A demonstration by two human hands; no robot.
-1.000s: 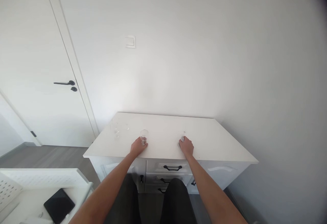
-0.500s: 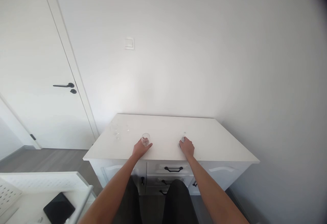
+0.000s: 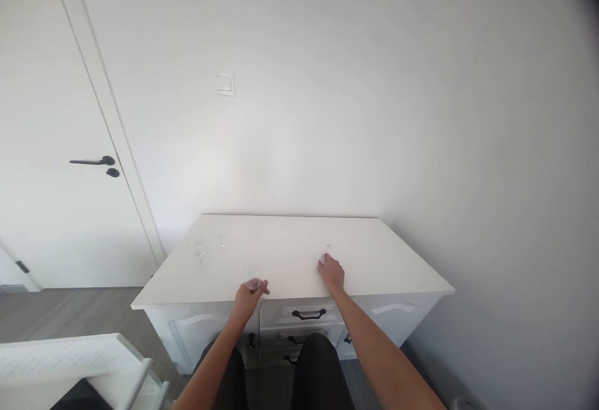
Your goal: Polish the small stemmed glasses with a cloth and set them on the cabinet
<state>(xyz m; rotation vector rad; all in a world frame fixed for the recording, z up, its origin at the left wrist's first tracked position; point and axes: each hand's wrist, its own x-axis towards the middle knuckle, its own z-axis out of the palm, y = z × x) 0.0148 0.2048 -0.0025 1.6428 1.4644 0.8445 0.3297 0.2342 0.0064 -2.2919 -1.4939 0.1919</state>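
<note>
A white dresser top [image 3: 290,244] stands against the wall in front of me. My left hand [image 3: 248,297] is closed round a small clear glass [image 3: 253,284], held at the front edge of the top and tilted toward me. My right hand [image 3: 331,271] rests on the dresser top with its fingers closed on another small clear glass [image 3: 322,259]. Further clear glasses [image 3: 201,249] stand at the back left of the top, faint against the white surface.
The dresser has drawers with black handles [image 3: 306,315] below my hands. A white door with a black handle [image 3: 93,161] is at left, and a light switch [image 3: 224,84] sits on the wall. A white perforated cart [image 3: 79,360] is at lower left. My legs are below.
My left hand has drawn its glass back from the dresser top to the front edge and tilted it. The right hand stays on its glass. The view has shifted right.
</note>
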